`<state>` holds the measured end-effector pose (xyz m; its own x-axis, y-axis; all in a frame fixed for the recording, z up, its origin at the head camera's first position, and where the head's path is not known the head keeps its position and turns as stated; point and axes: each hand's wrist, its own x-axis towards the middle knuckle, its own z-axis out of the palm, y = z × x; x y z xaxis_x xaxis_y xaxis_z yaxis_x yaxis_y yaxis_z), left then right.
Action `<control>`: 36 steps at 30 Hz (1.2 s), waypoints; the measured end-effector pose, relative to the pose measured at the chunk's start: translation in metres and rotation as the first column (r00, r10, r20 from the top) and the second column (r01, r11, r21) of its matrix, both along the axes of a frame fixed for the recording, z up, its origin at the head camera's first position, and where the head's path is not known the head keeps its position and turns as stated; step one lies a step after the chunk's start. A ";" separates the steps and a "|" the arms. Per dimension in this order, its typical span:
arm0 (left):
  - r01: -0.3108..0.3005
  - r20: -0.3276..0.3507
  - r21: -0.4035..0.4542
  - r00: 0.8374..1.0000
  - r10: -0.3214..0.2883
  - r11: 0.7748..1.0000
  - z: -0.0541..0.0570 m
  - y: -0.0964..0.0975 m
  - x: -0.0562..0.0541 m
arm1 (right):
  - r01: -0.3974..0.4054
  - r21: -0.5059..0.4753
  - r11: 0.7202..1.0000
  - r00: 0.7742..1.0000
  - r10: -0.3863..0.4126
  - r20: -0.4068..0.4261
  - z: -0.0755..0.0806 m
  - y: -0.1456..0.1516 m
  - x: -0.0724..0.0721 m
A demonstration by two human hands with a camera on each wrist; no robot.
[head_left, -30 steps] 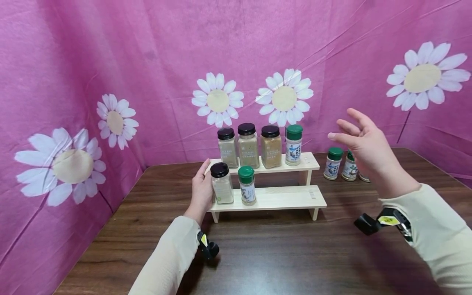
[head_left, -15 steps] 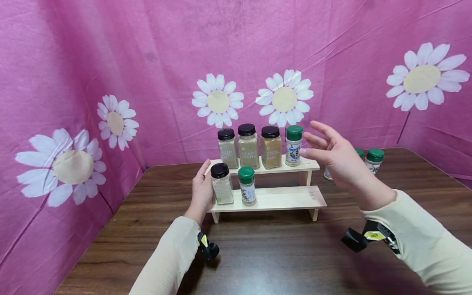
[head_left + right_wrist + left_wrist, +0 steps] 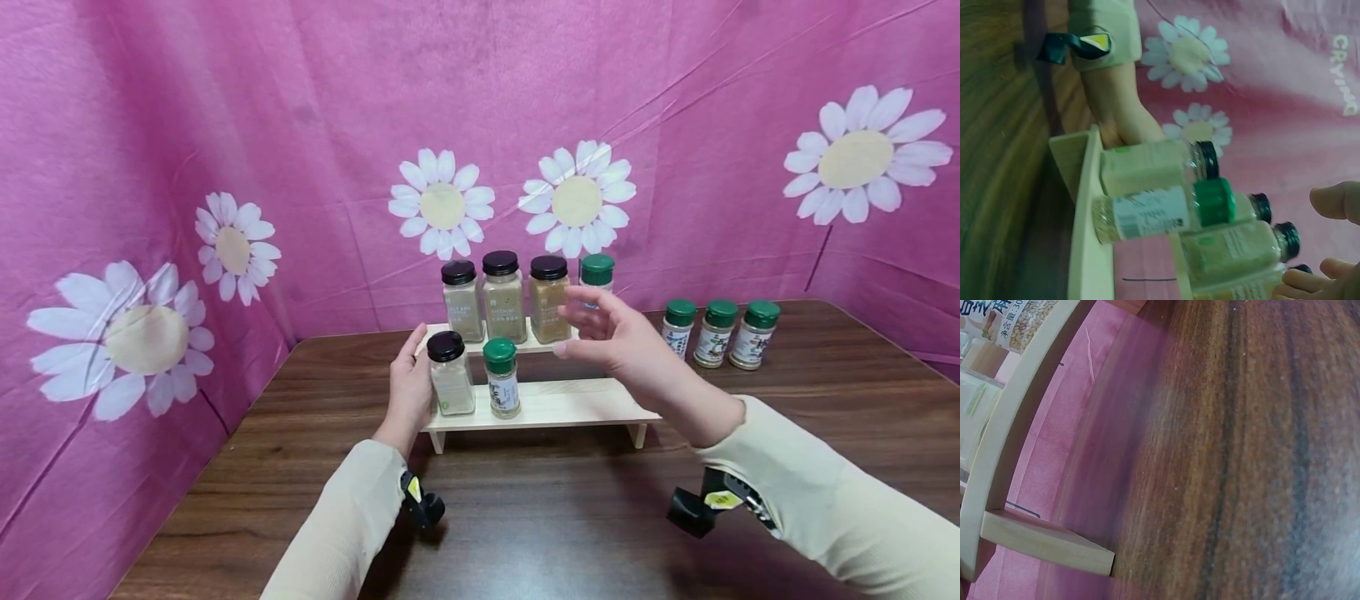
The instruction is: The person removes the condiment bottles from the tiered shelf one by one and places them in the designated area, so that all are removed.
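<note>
I have right grip point(image 3: 633, 343) wide, before the upper green-capped jar point(image 3: 597, 269) — left grip point(image 3: 409, 388) beside lower black-capped jar point(image 3: 452, 385), hold unclear.

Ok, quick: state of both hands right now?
Left hand: at left end of pale two-tier wooden shelf; grip can't be told.
Right hand: open, holding nothing.
</note>
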<state>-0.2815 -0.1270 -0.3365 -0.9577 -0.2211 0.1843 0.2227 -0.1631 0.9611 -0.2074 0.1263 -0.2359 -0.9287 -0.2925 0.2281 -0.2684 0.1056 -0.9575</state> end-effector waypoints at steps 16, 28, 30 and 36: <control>0.004 -0.008 0.026 1.000 -0.004 1.000 -0.002 0.000 -0.002 | -0.029 0.018 0.999 0.996 0.027 0.088 -0.032 -0.032 -0.007; 0.011 -0.020 0.048 1.000 -0.010 0.999 -0.002 0.002 -0.002 | 0.093 -0.011 0.996 0.995 -0.092 0.027 -0.066 -0.049 -0.014; 0.011 -0.019 0.047 1.000 -0.010 0.999 -0.002 0.001 -0.002 | 0.108 -0.029 0.994 0.994 -0.106 0.038 -0.073 -0.053 -0.016; 0.006 -0.011 0.053 1.000 -0.005 0.999 -0.001 0.001 -0.002 | 0.156 -0.042 0.987 0.986 -0.153 0.070 -0.091 -0.067 -0.021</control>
